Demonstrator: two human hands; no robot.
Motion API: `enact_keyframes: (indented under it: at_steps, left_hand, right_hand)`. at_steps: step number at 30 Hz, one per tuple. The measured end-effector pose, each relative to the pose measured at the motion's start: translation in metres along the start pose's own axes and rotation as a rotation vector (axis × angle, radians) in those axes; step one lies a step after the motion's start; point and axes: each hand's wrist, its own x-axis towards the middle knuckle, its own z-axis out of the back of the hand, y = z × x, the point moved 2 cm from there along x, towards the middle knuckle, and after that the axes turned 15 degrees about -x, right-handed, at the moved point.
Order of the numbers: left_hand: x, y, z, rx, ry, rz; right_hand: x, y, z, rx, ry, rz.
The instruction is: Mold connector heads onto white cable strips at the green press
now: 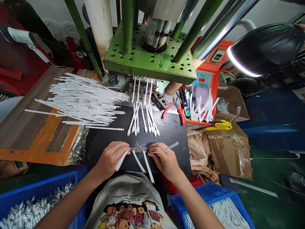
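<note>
My left hand (111, 158) pinches the left end of a small slotted metal bar (140, 149) near the front of the black worktop. My right hand (165, 160) grips the bar's other end, fingers closed. White flat strips (149, 167) hang from the bar toward me, and one lies by my left fingers. A further white strip (170, 147) sticks out to the right over my right fingers. Ahead of the bar, several loose white strips (135, 119) lie fanned on the worktop. Behind them, more strips (145, 90) sit in a metal die under the press.
A green press plate (152, 65) on posts hangs over the worktop (102, 140). A big heap of white strips (83, 100) lies left. Red-handled cutters (175, 109) and yellow-handled pliers (219, 125) are right. Blue bins (40, 184) (197, 194) flank me. A lamp (264, 51) overhangs the right.
</note>
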Motion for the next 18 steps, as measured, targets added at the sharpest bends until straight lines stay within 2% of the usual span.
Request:
enact_keyframes:
  at_steps: [4, 8, 10, 12, 14, 15, 16, 18]
  left_hand:
    - [0.002, 0.000, -0.001, 0.136, 0.071, -0.042]
    - [-0.001, -0.001, -0.004, 0.185, 0.065, -0.080]
    - [0.000, -0.003, -0.001, 0.152, 0.103, -0.051]
    - [0.009, -0.002, 0.010, 0.085, 0.216, -0.037]
    - [0.029, 0.006, 0.025, 0.003, 0.350, -0.048]
    - [0.045, 0.014, 0.034, -0.019, 0.390, -0.059]
    - [0.065, 0.025, 0.043, -0.011, 0.395, -0.058]
    - [0.117, 0.054, 0.058, 0.103, 0.311, 0.003]
  right_hand:
    - [-0.002, 0.003, -0.010, -0.034, -0.030, 0.036]
    - [-0.004, 0.007, -0.010, -0.028, -0.058, 0.005]
    - [-0.001, 0.005, -0.002, -0.038, 0.012, 0.008]
    - [0.011, -0.002, 0.009, -0.011, 0.196, 0.087]
    - [0.036, -0.018, 0.023, 0.011, 0.362, 0.178]
    - [0.055, -0.030, 0.029, -0.018, 0.371, 0.185]
    - [0.078, -0.043, 0.036, -0.090, 0.320, 0.150]
    - [0.132, -0.072, 0.046, -0.304, 0.109, -0.002]
